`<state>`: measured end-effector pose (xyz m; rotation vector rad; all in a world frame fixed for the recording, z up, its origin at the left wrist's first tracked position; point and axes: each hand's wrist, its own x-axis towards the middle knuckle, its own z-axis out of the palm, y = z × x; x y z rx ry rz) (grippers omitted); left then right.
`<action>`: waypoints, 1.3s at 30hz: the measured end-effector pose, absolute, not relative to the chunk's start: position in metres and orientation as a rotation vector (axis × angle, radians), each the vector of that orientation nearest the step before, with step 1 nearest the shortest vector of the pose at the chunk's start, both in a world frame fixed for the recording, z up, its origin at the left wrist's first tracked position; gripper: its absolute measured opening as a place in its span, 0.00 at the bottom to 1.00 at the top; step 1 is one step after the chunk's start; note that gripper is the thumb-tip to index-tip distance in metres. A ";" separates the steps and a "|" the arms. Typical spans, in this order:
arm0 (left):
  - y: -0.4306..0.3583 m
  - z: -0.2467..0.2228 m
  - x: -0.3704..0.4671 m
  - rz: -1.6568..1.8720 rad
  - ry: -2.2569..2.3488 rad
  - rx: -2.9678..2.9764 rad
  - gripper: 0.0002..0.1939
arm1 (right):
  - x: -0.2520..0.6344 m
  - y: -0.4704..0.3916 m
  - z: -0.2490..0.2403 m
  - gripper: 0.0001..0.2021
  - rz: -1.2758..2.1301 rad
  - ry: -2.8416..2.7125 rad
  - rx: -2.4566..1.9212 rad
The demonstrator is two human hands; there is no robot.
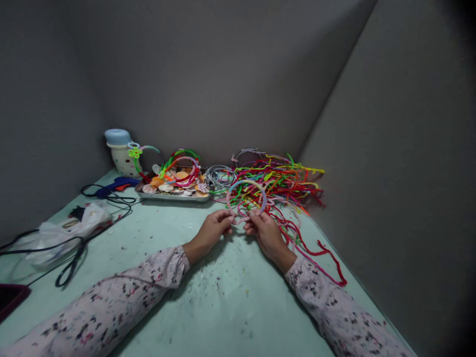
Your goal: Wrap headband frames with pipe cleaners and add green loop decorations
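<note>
Between my two hands, above the table, stands a ring wrapped in fuzzy pipe cleaner (247, 182), pastel pink, blue, yellow and lilac. My left hand (216, 225) pinches its lower left side between thumb and fingers. On the lower right, the thumb and fingers of my right hand (265, 230) close on the same ring. A short pink stretch of it shows between the fingertips. Just behind and to the right spreads a tangled heap of colourful pipe cleaners (278, 176), with a few red strands (330, 254) trailing forward past my right wrist.
A metal tray (174, 198) of seashells and wrapped rings stands at the back. Beside it lie coiled grey wire hoops (220, 176). Leftward are a spotted jar (122, 156), a blue glue gun (117, 185), black cables (80, 243) and a plastic bag (55, 238). Grey walls enclose the table.
</note>
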<state>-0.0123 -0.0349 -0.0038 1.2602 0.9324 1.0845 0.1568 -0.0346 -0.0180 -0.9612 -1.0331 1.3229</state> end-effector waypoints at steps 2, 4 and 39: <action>-0.036 -0.003 -0.012 1.078 0.932 1.277 0.14 | 0.156 -0.035 -0.019 0.16 1.325 -1.042 -0.959; -0.036 -0.003 -0.012 1.072 0.926 1.291 0.14 | 0.156 -0.035 -0.019 0.16 1.323 -1.056 -0.965; -0.035 -0.006 -0.011 0.983 0.907 1.345 0.13 | 0.156 -0.036 -0.019 0.16 1.267 -1.120 -0.995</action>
